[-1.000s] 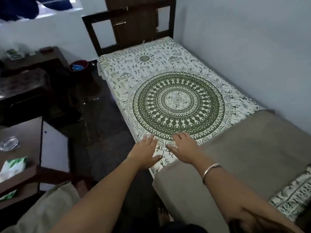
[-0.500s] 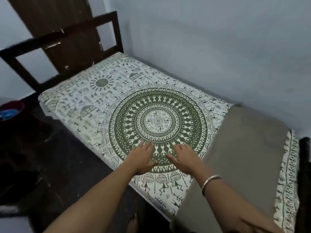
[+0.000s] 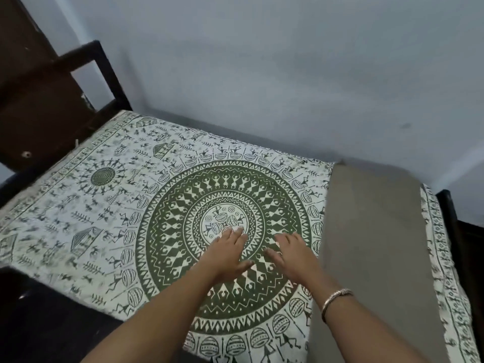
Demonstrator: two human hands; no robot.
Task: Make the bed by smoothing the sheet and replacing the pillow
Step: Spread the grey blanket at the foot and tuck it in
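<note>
A white sheet with a large green mandala print covers the bed. My left hand lies flat on the mandala just below its centre, fingers spread. Beside it, a little to the right, my right hand also presses flat on the sheet, with a metal bangle on its wrist. A long grey-brown pillow lies across the bed at the right, touching the edge of the mandala. Neither hand holds anything.
A pale wall runs along the far side of the bed. A dark wooden bed frame and a brown door stand at the left end. Dark floor lies at the lower left.
Both hands have slid forward across the sheet, from its near edge to the middle of the mandala. My view has swung right, toward the wall.
</note>
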